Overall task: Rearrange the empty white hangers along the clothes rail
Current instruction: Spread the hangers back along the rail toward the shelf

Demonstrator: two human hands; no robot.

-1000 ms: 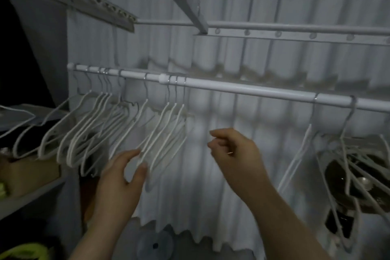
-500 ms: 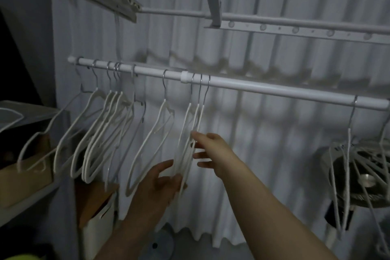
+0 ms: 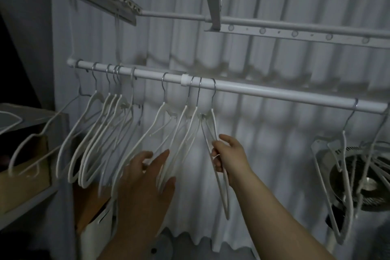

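Observation:
A white clothes rail [image 3: 274, 92] runs from upper left down to the right edge. Several empty white hangers [image 3: 101, 133] hang bunched on its left part. My right hand [image 3: 229, 159] is shut on the rightmost hanger of that bunch [image 3: 221, 192], pulled a little apart from its neighbours and still hooked on the rail. My left hand [image 3: 147, 181] is spread open, fingers resting against the two hangers [image 3: 183, 137] just left of it. More white hangers [image 3: 346, 175] hang at the rail's far right.
A white curtain [image 3: 263, 154] hangs behind the rail. A drying rack [image 3: 295, 34] with bars is mounted above. A shelf with a cardboard box [image 3: 25, 173] stands at left, a fan [image 3: 371, 183] at right behind the hangers, a white box [image 3: 99, 234] below.
My right hand has closed on the rightmost hanger of the left bunch and drawn it slightly right. My left hand has risen and spread against the neighbouring hangers.

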